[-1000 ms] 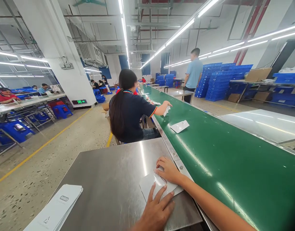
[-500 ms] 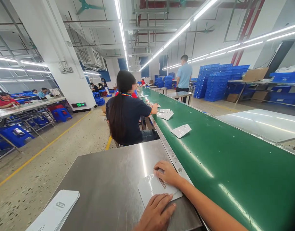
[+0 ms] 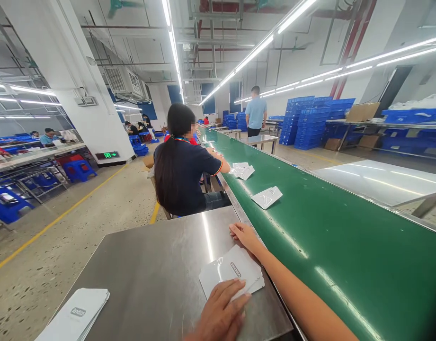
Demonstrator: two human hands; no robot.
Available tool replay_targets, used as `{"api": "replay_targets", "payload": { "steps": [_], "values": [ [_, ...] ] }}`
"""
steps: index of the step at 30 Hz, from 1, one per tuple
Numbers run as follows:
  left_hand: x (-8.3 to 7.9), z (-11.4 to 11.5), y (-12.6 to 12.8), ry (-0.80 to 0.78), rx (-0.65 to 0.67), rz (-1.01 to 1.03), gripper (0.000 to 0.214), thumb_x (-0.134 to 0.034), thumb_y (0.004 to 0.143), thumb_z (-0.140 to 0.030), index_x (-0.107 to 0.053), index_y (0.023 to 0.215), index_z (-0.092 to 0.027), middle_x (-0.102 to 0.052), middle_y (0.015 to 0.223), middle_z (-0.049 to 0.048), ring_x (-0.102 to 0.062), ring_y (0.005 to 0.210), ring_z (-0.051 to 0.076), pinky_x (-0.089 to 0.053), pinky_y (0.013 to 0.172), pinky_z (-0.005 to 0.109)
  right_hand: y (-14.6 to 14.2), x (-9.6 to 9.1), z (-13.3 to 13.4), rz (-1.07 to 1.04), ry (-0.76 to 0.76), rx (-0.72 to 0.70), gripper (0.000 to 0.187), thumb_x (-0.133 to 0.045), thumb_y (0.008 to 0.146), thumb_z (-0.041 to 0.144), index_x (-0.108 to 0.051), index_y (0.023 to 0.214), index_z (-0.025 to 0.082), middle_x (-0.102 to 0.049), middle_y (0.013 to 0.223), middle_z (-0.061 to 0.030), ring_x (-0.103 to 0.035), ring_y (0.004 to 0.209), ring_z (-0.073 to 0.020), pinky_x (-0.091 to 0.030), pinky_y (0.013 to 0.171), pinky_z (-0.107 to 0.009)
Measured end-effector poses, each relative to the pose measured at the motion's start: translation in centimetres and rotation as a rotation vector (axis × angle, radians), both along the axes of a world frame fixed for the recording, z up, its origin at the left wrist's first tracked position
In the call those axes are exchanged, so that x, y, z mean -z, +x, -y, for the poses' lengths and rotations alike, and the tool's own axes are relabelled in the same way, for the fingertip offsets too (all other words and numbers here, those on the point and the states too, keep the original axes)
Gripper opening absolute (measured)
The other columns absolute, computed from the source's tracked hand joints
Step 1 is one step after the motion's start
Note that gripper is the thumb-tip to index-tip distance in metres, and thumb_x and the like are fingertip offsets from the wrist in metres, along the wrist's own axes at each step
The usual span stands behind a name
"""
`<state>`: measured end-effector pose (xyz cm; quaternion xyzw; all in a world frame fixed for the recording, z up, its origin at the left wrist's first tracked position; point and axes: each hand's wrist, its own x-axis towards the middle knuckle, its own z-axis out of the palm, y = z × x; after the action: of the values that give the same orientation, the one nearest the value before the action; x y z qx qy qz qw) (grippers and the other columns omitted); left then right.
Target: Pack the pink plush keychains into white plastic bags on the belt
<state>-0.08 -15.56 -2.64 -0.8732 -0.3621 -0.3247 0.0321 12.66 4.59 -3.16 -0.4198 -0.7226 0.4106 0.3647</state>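
A flat white printed pouch (image 3: 229, 273) lies on the steel table (image 3: 157, 265) in front of me. My left hand (image 3: 219, 312) lies flat on its near edge, fingers stretched out and pressing down. My right hand (image 3: 244, 235) rests just past the pouch's far corner, at the table's edge beside the green conveyor belt (image 3: 331, 251), fingers extended. Neither hand grips anything.
A stack of white pouches (image 3: 74, 317) sits at the table's near left corner. More white pouches (image 3: 266, 197) lie on the belt ahead. A seated person (image 3: 184, 166) works further up the line; another person (image 3: 255, 113) stands by stacked blue crates (image 3: 303, 121).
My right hand slid off the pouch toward its far corner, uncovering the printed face. My left hand stays on the near edge. The seated person pulled an arm back from the belt.
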Motion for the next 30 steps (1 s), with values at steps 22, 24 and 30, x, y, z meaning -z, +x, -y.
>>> {"api": "replay_targets", "payload": {
  "steps": [22, 24, 30],
  "values": [
    [0.1, -18.6, -7.4, -0.493, -0.585, 0.805, 0.036, -0.041, 0.086, -0.035, -0.057, 0.113, -0.019, -0.061, 0.116, 0.0074, -0.056, 0.105, 0.020, -0.041, 0.092, 0.034, 0.0, 0.6, 0.2, -0.039, -0.013, 0.083, 0.041, -0.041, 0.082, 0.052, -0.061, 0.074, 0.017, -0.061, 0.064, -0.0009, -0.057, 0.060, -0.0130, -0.043, 0.060, -0.025],
    [0.1, -18.4, -7.6, -0.492, -0.593, 0.814, 0.036, -0.039, 0.086, -0.036, -0.057, 0.113, -0.019, -0.062, 0.114, 0.0070, -0.056, 0.103, 0.020, -0.042, 0.090, 0.034, 0.1, 0.4, 0.4, -0.036, -0.018, 0.074, 0.042, -0.041, 0.082, 0.052, -0.062, 0.074, 0.017, -0.062, 0.064, -0.0013, -0.056, 0.060, -0.0134, -0.043, 0.060, -0.025],
    [0.2, -18.5, -7.6, -0.496, -0.596, 0.816, 0.037, -0.040, 0.086, -0.041, -0.059, 0.110, -0.021, -0.064, 0.106, 0.0057, -0.058, 0.097, 0.020, -0.042, 0.087, 0.033, 0.3, -0.2, 0.7, -0.019, -0.023, 0.062, 0.042, -0.040, 0.082, 0.052, -0.062, 0.073, 0.017, -0.062, 0.067, -0.0022, -0.056, 0.064, -0.0140, -0.043, 0.061, -0.026]
  ]
}}
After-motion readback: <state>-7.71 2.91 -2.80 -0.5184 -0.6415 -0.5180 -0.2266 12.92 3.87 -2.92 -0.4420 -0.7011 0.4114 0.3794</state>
